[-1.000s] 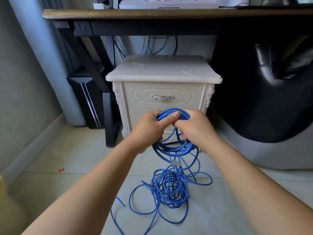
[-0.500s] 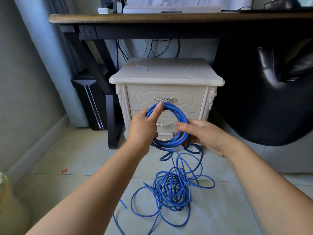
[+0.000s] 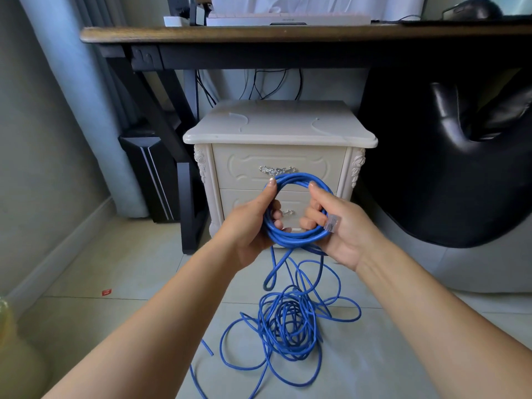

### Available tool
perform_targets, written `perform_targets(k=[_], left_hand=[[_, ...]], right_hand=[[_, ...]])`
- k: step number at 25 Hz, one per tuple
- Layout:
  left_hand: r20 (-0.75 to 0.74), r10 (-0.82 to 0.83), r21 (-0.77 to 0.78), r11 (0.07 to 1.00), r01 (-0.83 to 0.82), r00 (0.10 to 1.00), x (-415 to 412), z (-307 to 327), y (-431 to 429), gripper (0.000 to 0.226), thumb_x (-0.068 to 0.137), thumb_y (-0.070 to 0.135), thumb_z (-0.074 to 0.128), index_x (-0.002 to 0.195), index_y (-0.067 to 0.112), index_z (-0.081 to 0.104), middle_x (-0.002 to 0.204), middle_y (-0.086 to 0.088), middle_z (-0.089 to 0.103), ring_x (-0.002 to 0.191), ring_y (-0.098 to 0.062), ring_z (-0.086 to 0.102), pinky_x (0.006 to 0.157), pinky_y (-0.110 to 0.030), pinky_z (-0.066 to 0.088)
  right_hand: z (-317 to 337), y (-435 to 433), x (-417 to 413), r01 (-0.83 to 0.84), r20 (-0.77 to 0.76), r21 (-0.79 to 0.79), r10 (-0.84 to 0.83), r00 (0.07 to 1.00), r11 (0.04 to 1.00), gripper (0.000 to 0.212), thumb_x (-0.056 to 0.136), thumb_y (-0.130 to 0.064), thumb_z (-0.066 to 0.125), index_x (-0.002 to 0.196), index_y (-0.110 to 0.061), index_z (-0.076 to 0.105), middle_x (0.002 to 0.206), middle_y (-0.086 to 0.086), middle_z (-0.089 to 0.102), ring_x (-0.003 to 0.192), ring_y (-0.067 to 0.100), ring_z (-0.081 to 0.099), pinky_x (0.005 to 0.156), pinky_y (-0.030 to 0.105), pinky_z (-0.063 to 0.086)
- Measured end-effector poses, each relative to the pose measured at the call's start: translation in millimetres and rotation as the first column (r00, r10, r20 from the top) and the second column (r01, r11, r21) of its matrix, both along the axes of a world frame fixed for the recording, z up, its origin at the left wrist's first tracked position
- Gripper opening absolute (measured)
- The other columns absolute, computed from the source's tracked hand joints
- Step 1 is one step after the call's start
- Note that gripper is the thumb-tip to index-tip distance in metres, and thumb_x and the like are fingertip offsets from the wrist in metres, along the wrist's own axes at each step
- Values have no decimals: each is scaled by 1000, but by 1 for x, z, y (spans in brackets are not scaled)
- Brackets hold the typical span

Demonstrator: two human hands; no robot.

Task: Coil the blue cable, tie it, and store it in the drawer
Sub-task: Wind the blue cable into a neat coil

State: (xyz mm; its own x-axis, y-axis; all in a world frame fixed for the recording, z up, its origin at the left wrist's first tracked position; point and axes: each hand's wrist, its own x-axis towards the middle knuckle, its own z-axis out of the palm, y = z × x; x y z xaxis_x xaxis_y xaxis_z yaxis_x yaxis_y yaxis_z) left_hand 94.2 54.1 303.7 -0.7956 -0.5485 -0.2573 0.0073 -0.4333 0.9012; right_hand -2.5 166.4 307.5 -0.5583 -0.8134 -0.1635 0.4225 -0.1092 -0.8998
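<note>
A round coil of blue cable (image 3: 296, 240) hangs in the air in front of the cream nightstand (image 3: 279, 131). My left hand (image 3: 247, 226) grips the coil's left side, thumb up along the loop. My right hand (image 3: 339, 226) grips its right side, with the clear plug (image 3: 332, 223) lying against the palm. From the coil the cable drops to a loose tangled pile (image 3: 288, 323) on the floor tiles. Both nightstand drawers, the upper one with a silver handle (image 3: 277, 170), are closed.
A dark wooden desk (image 3: 259, 36) spans above the nightstand, its black leg (image 3: 187, 208) to the left. A black leather chair (image 3: 460, 156) stands at the right. A black computer case (image 3: 152, 174) and a curtain are at the left.
The hands have moved apart to opposite sides of the coil. My right hand now grips the coil's right side with the plug at its palm; the coil looks thicker.
</note>
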Motion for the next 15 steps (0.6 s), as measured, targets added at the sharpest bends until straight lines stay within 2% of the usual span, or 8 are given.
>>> perform_targets(k=[2,4,6,7,10,12,15], left_hand=[[-3,-39,-8,999,39,999,1,0,1,36,94,47,56,81,13,54,53,5,36,43,-10,37,52,-23,46],[-41,3,-18,1000,-4,999,-1,0,3,34,96,42,55,75,17,47,52,6,27,42,-9,31,48,-20,39],[-88,84,32,996,-82,993,-2,2,2,35,97,37,56,70,20,42,52,7,24,42,-9,27,45,-18,31],[-99,109,70,992,-103,989,-1,2,2,36,97,37,56,69,20,41,52,7,24,42,-8,28,45,-17,30],[-114,136,149,982,-119,984,2,4,3,37,96,38,58,68,19,43,53,6,26,41,-8,31,50,-19,31],[-115,171,144,978,-153,979,2,4,6,41,97,36,57,65,17,41,49,6,27,40,-9,32,50,-21,34],[-86,210,54,977,-206,974,2,5,10,42,98,37,56,64,17,41,46,6,31,40,-10,36,52,-24,34]], right_hand=[[-2,-2,0,-18,-9,13,18,1000,1000,39,98,-34,52,65,-19,36,46,-4,25,46,12,36,51,22,33],[-3,0,-1,-63,34,-29,64,997,998,39,91,-44,58,66,-19,40,47,-3,28,49,14,37,54,22,37],[-3,4,-4,-195,134,-164,218,967,967,47,70,-58,72,75,-17,51,57,0,43,60,17,48,67,25,45],[-3,7,-6,-262,149,-239,301,942,935,55,60,-59,81,83,-15,56,67,2,52,70,19,54,74,28,49],[-9,14,-11,-351,75,-305,390,918,885,66,45,-32,98,98,-12,63,91,8,66,91,23,66,91,34,55],[-9,12,-8,-328,63,-289,359,931,900,58,49,-19,96,96,-11,63,93,11,69,92,26,70,92,35,56],[-3,7,1,-235,42,-244,252,967,941,18,78,-17,74,88,-6,65,89,15,70,85,28,71,86,34,58]])
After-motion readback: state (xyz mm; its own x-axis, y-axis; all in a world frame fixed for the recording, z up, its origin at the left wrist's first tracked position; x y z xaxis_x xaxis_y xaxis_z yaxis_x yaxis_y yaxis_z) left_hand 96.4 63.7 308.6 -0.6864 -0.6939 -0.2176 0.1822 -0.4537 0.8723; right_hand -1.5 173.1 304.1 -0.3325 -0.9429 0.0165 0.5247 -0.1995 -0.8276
